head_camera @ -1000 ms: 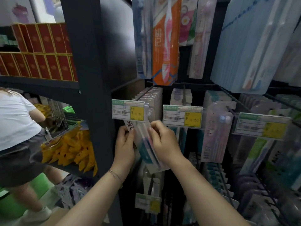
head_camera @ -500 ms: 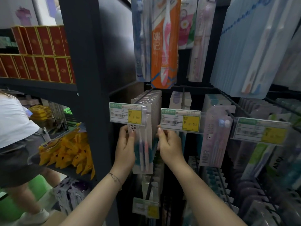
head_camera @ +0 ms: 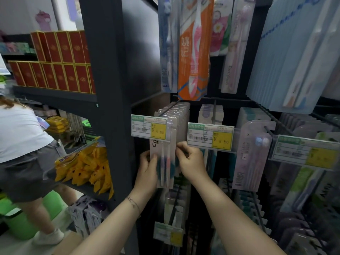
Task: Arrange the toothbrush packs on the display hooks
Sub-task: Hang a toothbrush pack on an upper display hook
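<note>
A toothbrush pack [head_camera: 164,162] with two brushes in a clear blister hangs upright at the front of the leftmost display hook [head_camera: 168,108], just behind a price tag [head_camera: 149,128]. My left hand [head_camera: 147,172] grips its left edge. My right hand [head_camera: 191,162] pinches its right edge, fingers curled. Several identical packs [head_camera: 176,113] sit behind it on the same hook.
More toothbrush packs hang on neighbouring hooks: an orange pack [head_camera: 195,48] above, a lilac pack [head_camera: 252,155] to the right, pale blue packs [head_camera: 294,52] top right. A dark shelf post [head_camera: 108,89] stands left. A person in a white shirt [head_camera: 20,133] stands at far left.
The pack was tilted between my hands a second ago; it has swung upright and moved up under the price tag. Both hands have stayed on its edges.
</note>
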